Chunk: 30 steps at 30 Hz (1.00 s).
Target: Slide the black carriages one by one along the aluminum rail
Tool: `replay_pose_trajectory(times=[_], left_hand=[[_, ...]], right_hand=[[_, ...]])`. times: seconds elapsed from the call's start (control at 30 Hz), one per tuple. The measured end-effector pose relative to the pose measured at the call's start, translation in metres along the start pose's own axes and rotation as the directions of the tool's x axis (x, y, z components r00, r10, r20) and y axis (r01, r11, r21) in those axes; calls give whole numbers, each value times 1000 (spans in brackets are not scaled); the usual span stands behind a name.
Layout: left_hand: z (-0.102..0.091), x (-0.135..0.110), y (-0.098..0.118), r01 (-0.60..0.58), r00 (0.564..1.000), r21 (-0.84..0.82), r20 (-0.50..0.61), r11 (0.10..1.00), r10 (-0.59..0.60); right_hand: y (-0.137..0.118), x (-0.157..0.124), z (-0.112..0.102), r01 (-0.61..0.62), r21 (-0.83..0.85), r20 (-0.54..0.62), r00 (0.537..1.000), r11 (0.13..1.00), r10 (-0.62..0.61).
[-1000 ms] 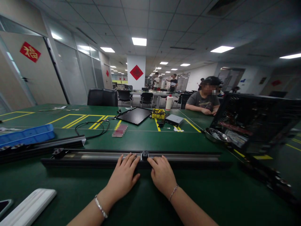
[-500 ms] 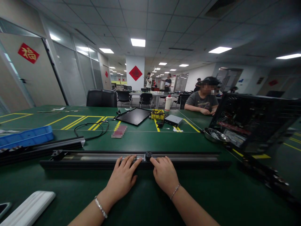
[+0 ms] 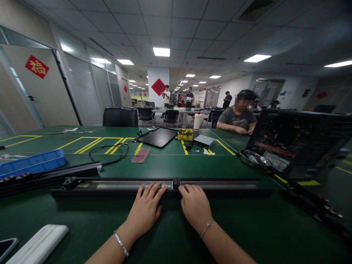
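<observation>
A long metal linear rail point(image 3: 154, 185) in a black extrusion lies across the green workbench point(image 3: 82, 216) just in front of me. My left hand point(image 3: 145, 209) rests with spread fingertips on the rail, left of a small black slider block point(image 3: 176, 183). My right hand point(image 3: 194, 206) lies on the rail just to the right of that block, its fingers also spread. Neither hand is closed around anything. A second black block point(image 3: 70, 182) sits on the rail's left part, well away from both hands.
Beyond the rail lie a black cable point(image 3: 108, 157) and a blurred red-pink item point(image 3: 140, 155). A blue tray point(image 3: 33, 163) and a black bar point(image 3: 49, 175) are at left. An open computer case point(image 3: 299, 143) and metal dish point(image 3: 251, 158) stand at right. A seated person point(image 3: 239, 119) is across the bench.
The view has turned slightly and levelled. Both hands and the slider block sit a little further right in the picture, with the hands still on the rail.
</observation>
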<state>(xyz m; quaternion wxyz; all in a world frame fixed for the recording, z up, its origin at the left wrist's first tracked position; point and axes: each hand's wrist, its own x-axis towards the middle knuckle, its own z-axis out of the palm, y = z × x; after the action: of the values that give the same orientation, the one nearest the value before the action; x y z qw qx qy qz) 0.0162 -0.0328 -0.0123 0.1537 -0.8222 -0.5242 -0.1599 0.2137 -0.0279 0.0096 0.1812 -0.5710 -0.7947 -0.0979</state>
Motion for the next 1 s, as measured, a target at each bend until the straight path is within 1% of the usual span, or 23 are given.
replay_pose_trajectory(times=[0.23,0.37,0.47,0.57,0.7,0.9,1.0], left_hand=[[1,0,-2,-15,1000,-7,-14,1000,15],[2,0,-3,-16,1000,-16,-5,1000,16],[1,0,-3,-11,1000,-23,9,1000,11],[0,0,-2,-11,1000,-21,-2,1000,11],[1,0,-2,-15,1000,-14,-12,1000,15],[3,-1,-3,-22,1000,-13,-22,1000,22],[3,-1,-4,-31,999,-15,-22,999,31]], right_hand=[[3,3,2,19,37,-12,1000,999,-19],[7,3,2,2,48,-21,1000,999,-1],[9,2,-1,-21,47,-31,999,999,23],[11,2,-6,-29,55,-34,999,998,31],[12,4,-9,-9,63,-64,998,998,13],[14,5,-4,23,85,-139,990,996,-11],[14,4,-2,31,68,-131,991,997,-21]])
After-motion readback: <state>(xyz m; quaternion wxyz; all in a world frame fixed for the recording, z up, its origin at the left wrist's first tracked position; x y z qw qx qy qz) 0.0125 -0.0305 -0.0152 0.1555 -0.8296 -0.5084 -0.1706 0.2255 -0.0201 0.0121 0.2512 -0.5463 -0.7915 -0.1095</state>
